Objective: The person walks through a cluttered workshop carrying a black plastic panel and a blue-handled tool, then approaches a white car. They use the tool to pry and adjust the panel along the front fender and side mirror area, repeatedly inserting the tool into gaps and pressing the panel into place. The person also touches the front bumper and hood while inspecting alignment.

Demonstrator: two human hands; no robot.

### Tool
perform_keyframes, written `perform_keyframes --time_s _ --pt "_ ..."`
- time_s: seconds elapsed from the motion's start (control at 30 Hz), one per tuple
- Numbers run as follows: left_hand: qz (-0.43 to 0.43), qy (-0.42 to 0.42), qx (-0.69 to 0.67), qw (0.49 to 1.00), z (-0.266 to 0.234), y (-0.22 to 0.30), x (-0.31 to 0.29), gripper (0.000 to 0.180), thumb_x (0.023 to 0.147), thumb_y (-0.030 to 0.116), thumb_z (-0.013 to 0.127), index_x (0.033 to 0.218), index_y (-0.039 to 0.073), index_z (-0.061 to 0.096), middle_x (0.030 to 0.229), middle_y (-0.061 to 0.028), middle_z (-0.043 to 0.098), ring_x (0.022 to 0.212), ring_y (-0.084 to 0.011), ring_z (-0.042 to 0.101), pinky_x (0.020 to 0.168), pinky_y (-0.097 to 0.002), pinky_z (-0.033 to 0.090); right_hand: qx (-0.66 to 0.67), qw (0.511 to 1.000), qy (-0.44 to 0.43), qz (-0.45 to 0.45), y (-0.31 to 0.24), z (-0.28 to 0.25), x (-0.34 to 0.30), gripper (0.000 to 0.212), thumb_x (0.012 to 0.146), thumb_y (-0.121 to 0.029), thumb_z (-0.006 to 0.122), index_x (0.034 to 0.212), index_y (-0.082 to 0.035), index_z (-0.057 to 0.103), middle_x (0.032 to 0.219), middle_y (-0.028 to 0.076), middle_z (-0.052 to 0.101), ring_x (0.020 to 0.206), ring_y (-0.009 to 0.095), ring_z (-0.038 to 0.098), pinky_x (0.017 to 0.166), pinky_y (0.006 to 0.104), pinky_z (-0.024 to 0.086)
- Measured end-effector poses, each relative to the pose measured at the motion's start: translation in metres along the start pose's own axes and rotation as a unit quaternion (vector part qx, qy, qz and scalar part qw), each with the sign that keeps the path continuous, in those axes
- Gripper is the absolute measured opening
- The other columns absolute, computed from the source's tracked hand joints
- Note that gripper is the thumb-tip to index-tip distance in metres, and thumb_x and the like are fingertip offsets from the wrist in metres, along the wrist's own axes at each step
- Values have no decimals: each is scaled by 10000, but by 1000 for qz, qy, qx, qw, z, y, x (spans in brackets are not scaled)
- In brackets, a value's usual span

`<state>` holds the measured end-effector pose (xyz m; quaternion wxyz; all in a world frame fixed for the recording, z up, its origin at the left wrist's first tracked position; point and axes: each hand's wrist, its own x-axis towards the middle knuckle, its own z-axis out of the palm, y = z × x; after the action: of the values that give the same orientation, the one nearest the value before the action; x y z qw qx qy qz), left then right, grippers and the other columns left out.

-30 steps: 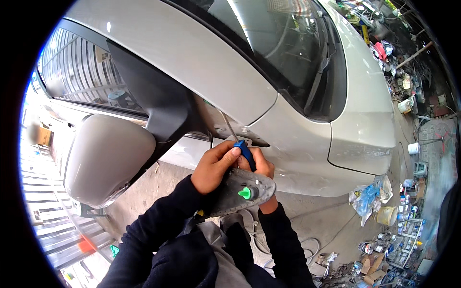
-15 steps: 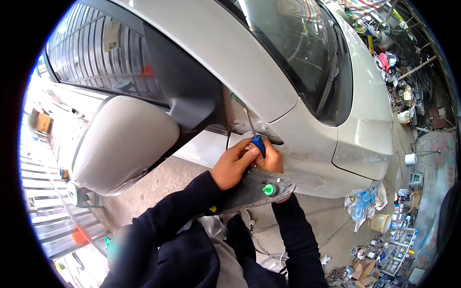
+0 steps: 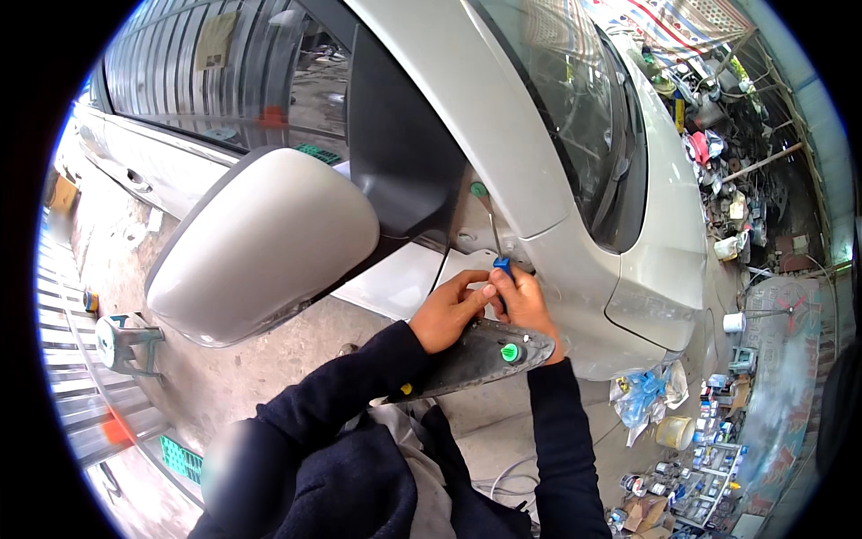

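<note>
My right hand [image 3: 530,310] is closed around a screwdriver with a blue handle [image 3: 503,266]. Its thin shaft points up to a green clip [image 3: 479,189] set in the car's bare panel beside the mirror base. My left hand [image 3: 449,310] has its fingers curled, thumb and forefinger close by my right hand; what it grips is hidden. A dark triangular trim piece [image 3: 467,359] lies below both hands, against my right wrist. On its face are a green clip [image 3: 512,352] and a yellow clip [image 3: 406,389].
The pale side mirror [image 3: 269,242] juts out at the left. Beyond the hands are the windshield [image 3: 566,117] and front fender [image 3: 655,287]. A stool [image 3: 126,346] stands at left; at right lie a blue plastic bag [image 3: 642,395], a bucket [image 3: 675,432] and several cans.
The view has shifted, so the car and mirror sit differently. My left fingers have drawn back a little from the screwdriver handle, which stays in my right hand.
</note>
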<state>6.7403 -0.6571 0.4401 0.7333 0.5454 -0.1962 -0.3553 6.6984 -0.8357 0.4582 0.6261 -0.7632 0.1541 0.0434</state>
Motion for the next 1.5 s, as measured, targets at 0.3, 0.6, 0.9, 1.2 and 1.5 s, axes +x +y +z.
perform_keyframes --time_s 0.3,0.6,0.9,1.2,1.5 --pt "-14 7 -1 1000 -10 -5 -5 479 1009 331 546 1368 22 478 830 -5 558 767 -71 508 708 -228 422 -376 850 315 -194 13 35 6 339 896 -359 677 892 -35 576 689 208 646 647 417 643 540 475 484" --pt "5 33 -4 999 -13 11 6 460 999 374 554 1274 5 531 857 -11 552 788 -78 514 723 -230 432 -288 915 251 -129 7 34 -7 375 907 -386 667 944 -20 592 666 156 625 582 282 619 556 404 488" --pt "5 -3 -15 1000 -24 13 3 459 1001 345 555 1306 4 527 916 -11 572 807 -77 505 750 -226 437 -210 941 234 -123 -5 40 -9 420 936 -432 620 964 -13 614 698 169 622 611 303 609 575 394 468" --pt "-38 -6 -17 999 -26 3 -5 436 1004 304 549 1338 25 518 884 8 546 789 -69 500 737 -222 432 -139 960 222 -99 -6 53 -2 426 962 -405 606 881 12 567 618 152 538 533 262 482 538 383 428" --pt "-54 2 9 999 -28 1 -20 409 1009 285 543 1322 21 532 877 11 539 793 -71 508 739 -223 434 -150 946 253 -135 -2 65 4 389 973 -348 608 854 20 564 623 154 535 536 230 476 524 363 413"
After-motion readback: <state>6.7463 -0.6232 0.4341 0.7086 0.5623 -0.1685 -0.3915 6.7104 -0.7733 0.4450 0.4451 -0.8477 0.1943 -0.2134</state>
